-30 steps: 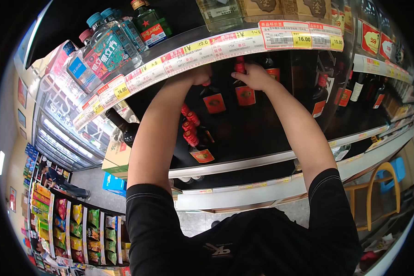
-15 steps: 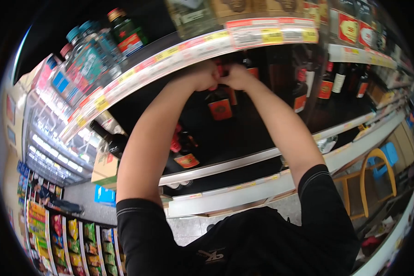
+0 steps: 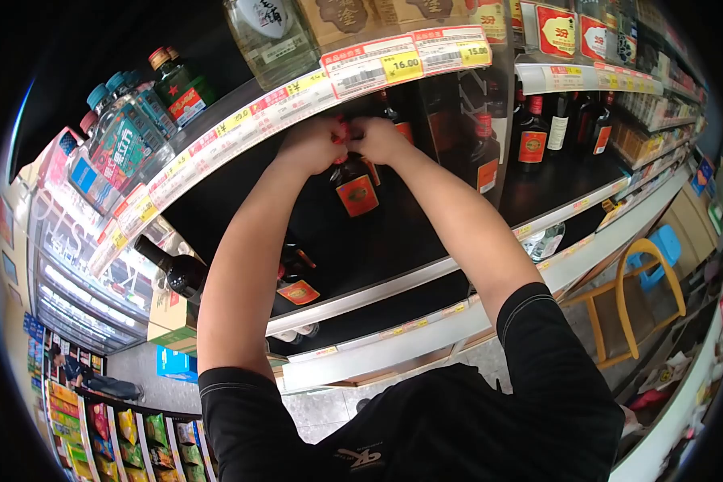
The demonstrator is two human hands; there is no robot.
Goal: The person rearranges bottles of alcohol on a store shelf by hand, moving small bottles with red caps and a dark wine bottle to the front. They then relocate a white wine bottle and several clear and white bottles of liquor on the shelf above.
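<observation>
Under the upper shelf, a dark liquor bottle (image 3: 357, 195) with an orange-red label stands on the black shelf board. My left hand (image 3: 317, 147) is closed at its red cap and neck. From the other side, my right hand (image 3: 383, 143) is closed at the same neck, fingertips close to the left ones. Part of another orange-labelled bottle shows behind it, mostly hidden by the front bottle and my right hand. Nearer the shelf's front edge, a similar bottle (image 3: 300, 289) is partly covered by my left forearm.
The upper shelf's price strip (image 3: 406, 68) hangs just above my hands. Clear bottles (image 3: 132, 132) stand on that shelf at left. A dark wine bottle (image 3: 177, 269) is beside my left forearm. A clear divider (image 3: 502, 104) and more bottles (image 3: 533, 136) are at right.
The view has shifted, so the shelf and bottles appear farther left and sharper. Both hands stay at the bottle's neck, with their fingers slightly rearranged.
</observation>
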